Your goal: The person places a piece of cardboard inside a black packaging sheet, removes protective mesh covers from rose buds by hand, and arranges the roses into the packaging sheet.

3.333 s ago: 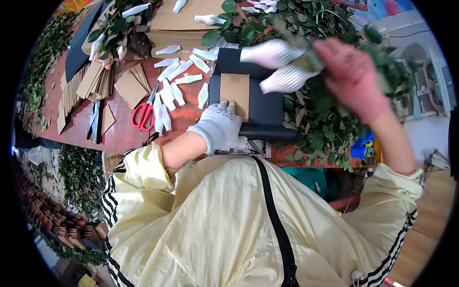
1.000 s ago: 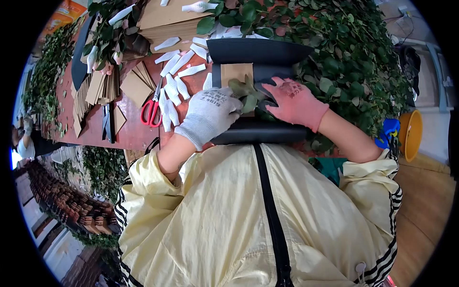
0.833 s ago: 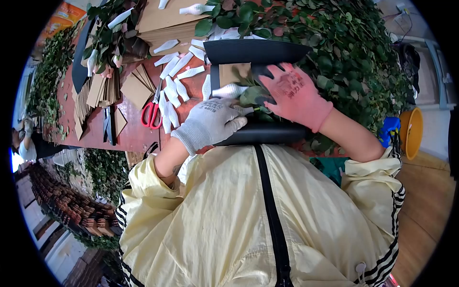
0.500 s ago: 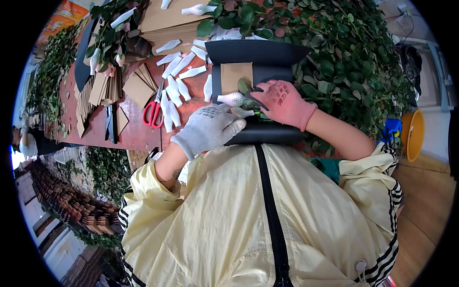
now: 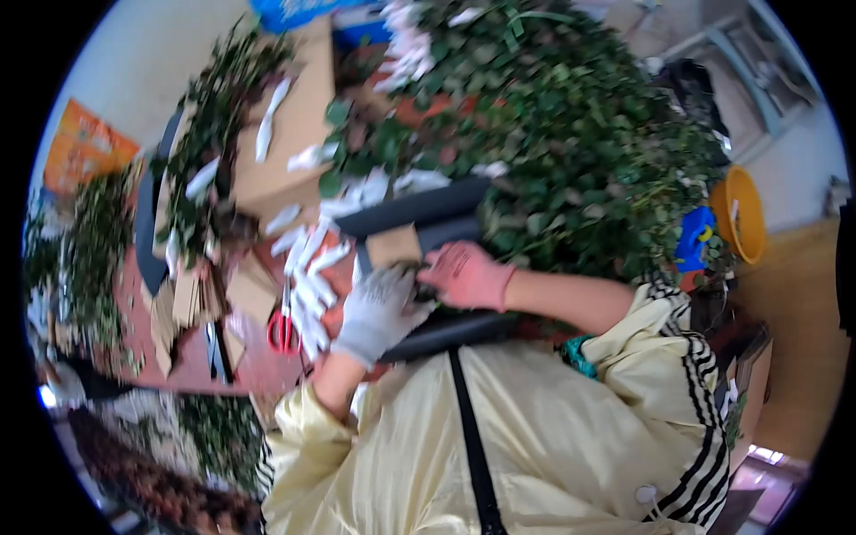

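My left hand (image 5: 376,312), in a pale grey glove, reaches over the left part of a black wrapping sheet (image 5: 459,230). Its thumb stands apart from the fingers. My right hand (image 5: 468,276), in a pink glove, is at the sheet's right side with fingers bent together at a dark spot; what they pinch is too blurred to name. A brown cardboard square (image 5: 393,245) lies on the sheet just beyond both hands. Whatever lies between the hands is mostly hidden. Left of the sheet, white net-sleeved flower buds (image 5: 312,290) are scattered on the red table (image 5: 259,352).
Red-handled scissors (image 5: 283,332) and a black-handled tool (image 5: 218,352) lie at left near cardboard pieces (image 5: 251,287). Leafy stems (image 5: 580,134) are heaped at right and back. A larger cardboard stack (image 5: 299,107) stands behind. An orange basin (image 5: 740,214) is at far right.
The head view has tilted upward and blurred, so more of the table's back shows. My fingers have come closer together, and the netted buds seen between them earlier are now hidden.
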Demonstrator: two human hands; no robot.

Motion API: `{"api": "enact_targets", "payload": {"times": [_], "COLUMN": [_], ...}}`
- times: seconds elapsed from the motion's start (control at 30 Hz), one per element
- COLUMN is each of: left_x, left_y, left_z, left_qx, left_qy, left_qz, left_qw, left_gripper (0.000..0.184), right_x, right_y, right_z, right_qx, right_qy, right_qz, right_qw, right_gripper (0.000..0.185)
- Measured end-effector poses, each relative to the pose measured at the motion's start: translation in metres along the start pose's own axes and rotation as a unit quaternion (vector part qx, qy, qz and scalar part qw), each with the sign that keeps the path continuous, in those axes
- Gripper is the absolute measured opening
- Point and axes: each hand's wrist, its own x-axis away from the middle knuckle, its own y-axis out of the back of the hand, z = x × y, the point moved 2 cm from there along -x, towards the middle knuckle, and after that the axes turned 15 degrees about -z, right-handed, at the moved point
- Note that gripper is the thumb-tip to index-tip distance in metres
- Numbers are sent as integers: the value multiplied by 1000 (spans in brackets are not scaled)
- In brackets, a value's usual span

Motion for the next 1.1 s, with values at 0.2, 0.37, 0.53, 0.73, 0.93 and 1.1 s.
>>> {"api": "enact_targets", "payload": {"times": [0.2,0.37,0.53,0.73,0.93,1.1], "left_x": [-5,22,29,25,17,16], "left_y": [39,18,3,5,8,8], "left_z": [-44,-42,-33,-39,-39,-37], "left_qx": [-23,-93,-77,-91,-109,-86], "left_qy": [75,-7,3,13,14,32], "left_qz": [161,66,64,14,35,45], "left_qw": [984,993,995,996,993,995], "left_gripper": [67,87,88,78,70,62], "right_x": [-2,-8,6,-44,-100,-132], "right_y": [1,4,60,170,154,153], "right_z": [0,-9,-25,-190,-453,-511], "right_qx": [-20,-110,-51,-90,11,67], "right_qy": [-38,-80,17,-169,-481,-573], "right_qz": [11,23,-122,-180,-356,-301], "right_qw": [999,990,991,965,801,759], "right_gripper": [36,39,50,38,49,56]}}
